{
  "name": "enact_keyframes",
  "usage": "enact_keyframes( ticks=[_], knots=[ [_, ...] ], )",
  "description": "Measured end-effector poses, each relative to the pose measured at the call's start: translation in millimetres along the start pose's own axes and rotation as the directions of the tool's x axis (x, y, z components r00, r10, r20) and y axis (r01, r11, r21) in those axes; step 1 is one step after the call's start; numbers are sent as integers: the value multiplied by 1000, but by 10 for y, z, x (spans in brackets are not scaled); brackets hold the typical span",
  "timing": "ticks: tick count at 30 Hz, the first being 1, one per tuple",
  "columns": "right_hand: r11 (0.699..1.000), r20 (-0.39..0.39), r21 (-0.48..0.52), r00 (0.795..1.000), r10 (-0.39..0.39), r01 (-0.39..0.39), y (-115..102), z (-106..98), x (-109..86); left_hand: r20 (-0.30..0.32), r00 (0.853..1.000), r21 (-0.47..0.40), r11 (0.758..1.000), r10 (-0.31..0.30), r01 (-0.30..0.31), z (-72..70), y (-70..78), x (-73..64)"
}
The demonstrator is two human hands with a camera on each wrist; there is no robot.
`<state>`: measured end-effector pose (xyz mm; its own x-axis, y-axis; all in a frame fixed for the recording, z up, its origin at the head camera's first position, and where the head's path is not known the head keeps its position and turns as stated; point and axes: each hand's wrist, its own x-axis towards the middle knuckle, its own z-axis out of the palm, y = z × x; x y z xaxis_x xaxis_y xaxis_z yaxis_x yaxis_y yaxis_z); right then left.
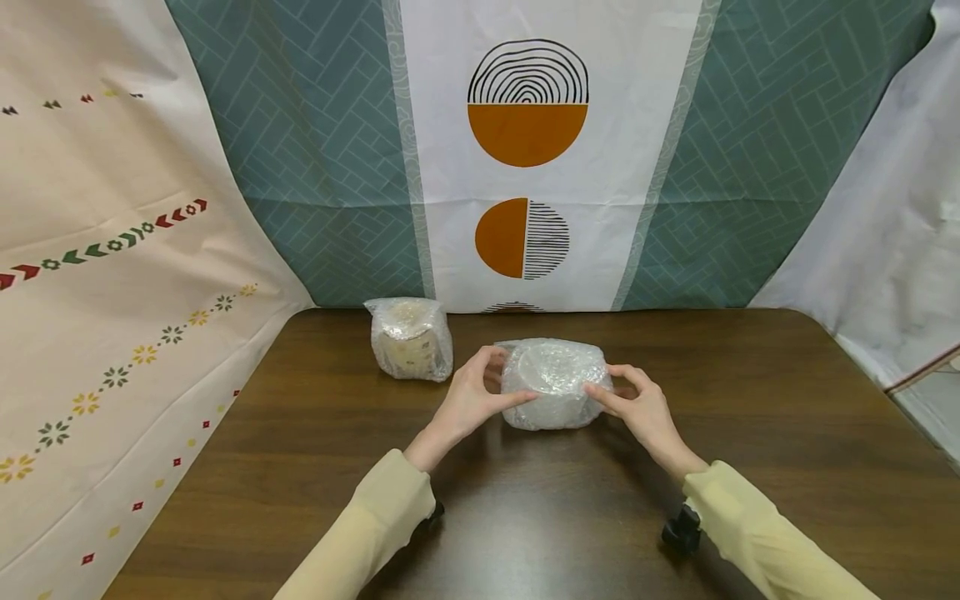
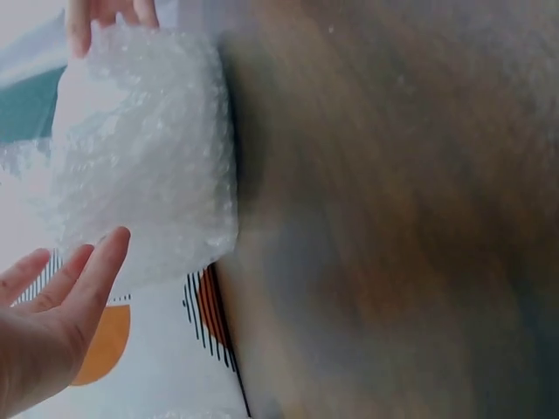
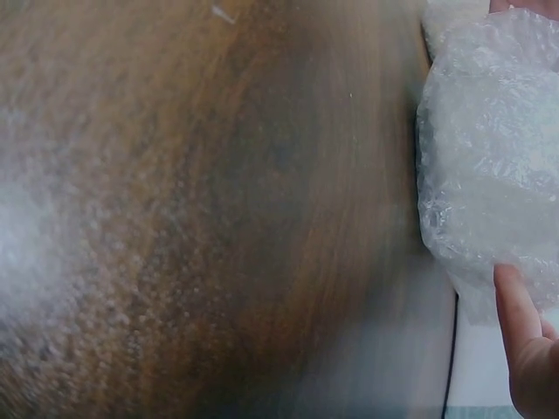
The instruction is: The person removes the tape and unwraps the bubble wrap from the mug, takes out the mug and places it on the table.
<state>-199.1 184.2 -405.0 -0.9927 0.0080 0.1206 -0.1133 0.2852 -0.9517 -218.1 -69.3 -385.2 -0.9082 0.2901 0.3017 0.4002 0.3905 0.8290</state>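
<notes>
A clear bubble-wrapped package [image 1: 555, 379], squat and bulky, sits on the wooden table between both hands. Its contents are blurred by the wrap. From the left comes my left hand [image 1: 476, 387], its thumb extended across the package's front and its other fingers by the rear left corner. In the left wrist view the fingers [image 2: 106, 262] are fairly straight, spread at the package's end. My right hand [image 1: 641, 404] holds the right end, thumb on the near face and fingers at the far side. The thumb [image 3: 517, 310] meets the wrap in the right wrist view.
A second bubble-wrapped item [image 1: 411, 342], beige inside, stands at the back left of the dark wooden table [image 1: 337, 500]. A patterned hanging cloth [image 1: 330, 150] borders the rear, and a cream cloth [image 1: 135, 275] drapes along the left.
</notes>
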Motion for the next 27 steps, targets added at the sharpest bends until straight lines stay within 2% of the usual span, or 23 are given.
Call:
enact_keyframes(
  ticks=[6, 10, 13, 15, 16, 19, 22, 27],
  knots=[
    [1000, 4, 7, 1000, 2, -2, -5, -7, -4, -19, 999, -38, 998, 43, -43, -50, 10, 70],
    [1000, 3, 9, 1000, -2, 2, 4, -4, 2, -17, 993, -89, 989, 116, -117, -86, 39, 133],
    [1000, 2, 15, 1000, -1, 1, 18, -3, 7, -2, 983, -107, 977, 184, -184, -140, 162, 148],
    [1000, 3, 18, 1000, -2, 2, 21, -1, 5, 18, 977, -90, 974, 210, -208, -172, 250, 148],
    [1000, 3, 16, 1000, -3, 3, 21, 0, 4, 27, 975, -75, 973, 219, -216, -176, 245, 161],
    [1000, 0, 10, 1000, -9, 9, 16, 6, 1, 60, 977, 4, 979, 206, -206, -147, 143, 216],
    [1000, -3, 2, 1000, -12, 12, 22, 11, 5, 63, 981, 84, 978, 186, -191, -81, -18, 280],
    [1000, -9, -7, 1000, -12, 12, 36, 6, 11, 72, 987, 137, 979, 141, -150, -7, -62, 302]
  ],
)
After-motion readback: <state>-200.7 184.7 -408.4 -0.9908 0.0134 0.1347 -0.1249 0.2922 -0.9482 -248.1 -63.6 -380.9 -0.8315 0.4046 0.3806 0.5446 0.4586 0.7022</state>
